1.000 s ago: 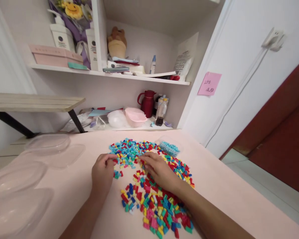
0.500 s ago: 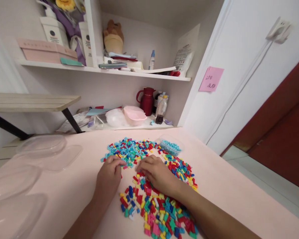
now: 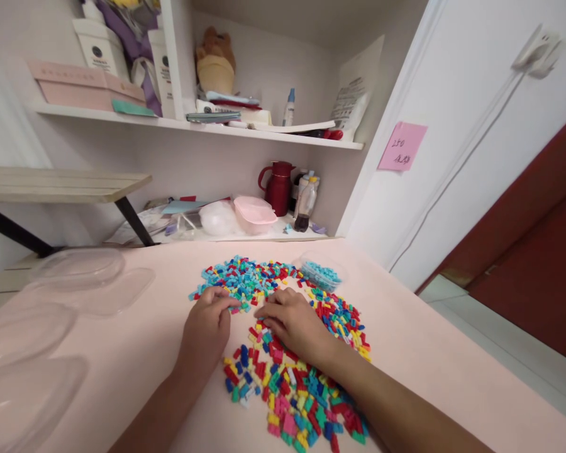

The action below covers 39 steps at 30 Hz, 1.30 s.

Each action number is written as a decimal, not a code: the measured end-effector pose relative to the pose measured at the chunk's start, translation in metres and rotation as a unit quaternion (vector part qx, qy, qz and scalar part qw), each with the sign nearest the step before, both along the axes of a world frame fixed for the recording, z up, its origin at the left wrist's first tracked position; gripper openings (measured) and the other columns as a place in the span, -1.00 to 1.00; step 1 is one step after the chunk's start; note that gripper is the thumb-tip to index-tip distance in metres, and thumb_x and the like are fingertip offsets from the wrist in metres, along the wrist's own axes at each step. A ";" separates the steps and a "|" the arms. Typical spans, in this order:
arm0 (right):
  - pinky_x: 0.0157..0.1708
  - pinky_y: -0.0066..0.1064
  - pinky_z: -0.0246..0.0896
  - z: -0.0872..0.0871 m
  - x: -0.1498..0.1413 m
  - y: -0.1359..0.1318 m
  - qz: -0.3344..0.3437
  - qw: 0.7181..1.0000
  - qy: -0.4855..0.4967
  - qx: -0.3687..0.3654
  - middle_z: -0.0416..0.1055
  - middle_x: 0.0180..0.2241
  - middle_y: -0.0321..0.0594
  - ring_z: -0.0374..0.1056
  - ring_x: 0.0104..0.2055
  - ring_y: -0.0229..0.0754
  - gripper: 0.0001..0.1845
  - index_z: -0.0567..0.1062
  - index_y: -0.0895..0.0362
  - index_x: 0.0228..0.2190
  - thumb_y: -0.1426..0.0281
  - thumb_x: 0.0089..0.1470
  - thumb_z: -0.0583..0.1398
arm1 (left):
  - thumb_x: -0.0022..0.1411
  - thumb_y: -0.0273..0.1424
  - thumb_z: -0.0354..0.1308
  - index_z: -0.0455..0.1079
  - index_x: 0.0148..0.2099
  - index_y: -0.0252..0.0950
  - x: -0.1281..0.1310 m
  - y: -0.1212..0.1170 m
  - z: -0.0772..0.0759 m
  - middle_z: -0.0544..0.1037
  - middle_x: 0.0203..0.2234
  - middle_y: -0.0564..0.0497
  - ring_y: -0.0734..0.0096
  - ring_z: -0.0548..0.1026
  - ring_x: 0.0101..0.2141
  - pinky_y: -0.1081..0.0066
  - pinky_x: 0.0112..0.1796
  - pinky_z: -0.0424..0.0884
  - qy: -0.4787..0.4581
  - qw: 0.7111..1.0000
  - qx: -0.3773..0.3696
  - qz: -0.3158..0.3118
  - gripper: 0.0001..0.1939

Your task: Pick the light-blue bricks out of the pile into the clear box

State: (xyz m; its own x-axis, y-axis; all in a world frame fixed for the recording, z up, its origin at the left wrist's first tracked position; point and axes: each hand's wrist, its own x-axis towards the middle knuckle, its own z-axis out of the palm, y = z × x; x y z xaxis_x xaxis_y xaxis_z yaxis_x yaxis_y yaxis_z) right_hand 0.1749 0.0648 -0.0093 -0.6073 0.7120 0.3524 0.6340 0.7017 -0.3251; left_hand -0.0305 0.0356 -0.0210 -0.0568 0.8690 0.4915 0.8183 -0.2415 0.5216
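Small toy building bricks in many colours lie loose on the table in an arc. My left hand is at the near edge of the mostly light-blue pile, its fingers curled and thumb drawn in. Opposite it, my right hand rests low among the mixed bricks, fingers bent down and close together. A small gap separates the two hands' fingertips. Whatever either hand pinches is too small or hidden to make out. Beyond my right hand sits a clear plastic tub holding light-blue bricks.
Clear plastic containers and lids lie along the left side of the pink tabletop. At the back, a shelf holds a pink box, a dark red jug and bottles. A wooden stand rises at the left.
The view has tilted down slightly, so the shelves sit higher in the picture. Both hands stay over nearly the same bricks, with only small finger movements.
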 end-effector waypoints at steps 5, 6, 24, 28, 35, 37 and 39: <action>-0.08 -0.26 0.14 0.001 -0.001 0.001 0.000 0.999 0.030 -0.042 0.49 -0.26 -0.26 0.33 -0.14 -0.13 -0.80 0.58 0.02 -0.34 0.55 0.08 0.20 | 0.12 -0.57 -0.08 0.60 -0.29 -0.16 -0.001 0.004 -0.005 0.48 -0.16 -0.04 0.29 0.49 -0.13 0.25 -0.06 0.42 0.048 0.999 -0.012 -0.011 -0.59; -0.07 -0.28 0.15 0.001 0.000 0.002 0.009 0.997 0.046 -0.057 0.50 -0.28 -0.27 0.33 -0.14 -0.14 -0.79 0.57 0.03 -0.37 0.57 0.06 0.21 | 0.12 -0.57 -0.07 0.60 -0.30 -0.16 -0.001 0.004 -0.006 0.48 -0.15 -0.04 0.27 0.49 -0.12 0.23 -0.05 0.41 0.055 0.998 -0.012 -0.013 -0.59; -0.56 -0.49 0.34 0.019 0.008 -0.001 0.002 0.695 0.517 -0.500 0.51 -0.36 -0.18 0.45 -0.44 -0.24 -0.75 0.46 0.16 -0.31 0.30 -0.04 0.31 | 0.12 -0.65 -0.07 0.55 -0.07 -0.01 0.002 0.003 -0.009 0.46 0.00 -0.05 0.12 0.41 0.00 0.06 -0.02 0.37 0.133 0.990 -0.020 -0.040 -0.46; -0.47 -0.47 0.40 0.014 0.010 0.003 0.004 0.640 0.541 -0.545 0.50 -0.34 -0.15 0.47 -0.39 -0.24 -0.86 0.46 0.19 -0.30 0.45 0.02 0.25 | 0.10 -0.67 -0.08 0.56 -0.10 -0.01 0.002 0.004 -0.011 0.45 0.01 -0.05 0.13 0.40 0.02 0.04 0.00 0.34 0.122 0.991 -0.029 -0.056 -0.45; -0.53 -0.53 0.26 0.013 0.009 0.003 0.004 0.631 0.542 -0.555 0.42 -0.40 -0.21 0.34 -0.46 -0.33 -0.84 0.50 0.20 -0.33 0.34 0.12 0.20 | 0.09 -0.65 -0.07 0.59 -0.29 -0.12 0.005 0.000 -0.004 0.45 0.01 -0.05 0.16 0.41 0.02 0.07 0.01 0.35 0.097 0.993 -0.026 -0.059 -0.55; -0.63 -0.55 0.06 0.014 0.008 0.001 -0.013 0.686 0.505 -0.524 0.34 -0.50 -0.30 0.18 -0.58 -0.38 -0.79 0.52 0.18 -0.32 0.28 0.13 0.18 | 0.11 -0.62 -0.08 0.58 -0.36 -0.17 0.006 -0.001 -0.002 0.45 0.00 -0.08 0.15 0.42 0.02 0.08 0.01 0.36 0.091 0.994 -0.021 -0.051 -0.59; -0.64 -0.53 -0.05 0.015 0.006 -0.001 -0.045 0.780 0.432 -0.451 0.26 -0.57 -0.36 0.04 -0.62 -0.38 -0.78 0.53 0.16 -0.34 0.27 0.13 0.16 | 0.11 -0.62 -0.09 0.57 -0.37 -0.19 0.006 -0.002 0.000 0.45 0.00 -0.09 0.16 0.42 0.01 0.09 0.00 0.37 0.085 0.995 -0.017 -0.044 -0.59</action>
State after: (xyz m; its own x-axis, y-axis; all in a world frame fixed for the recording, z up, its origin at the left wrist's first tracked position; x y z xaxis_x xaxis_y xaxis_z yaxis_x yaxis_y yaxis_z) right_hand 0.1814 0.0636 0.0056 -0.3543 0.9328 -0.0657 -0.0614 -0.0933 -0.9937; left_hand -0.0244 0.0333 -0.0212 0.1018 0.8829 0.4583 0.8720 -0.3009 0.3860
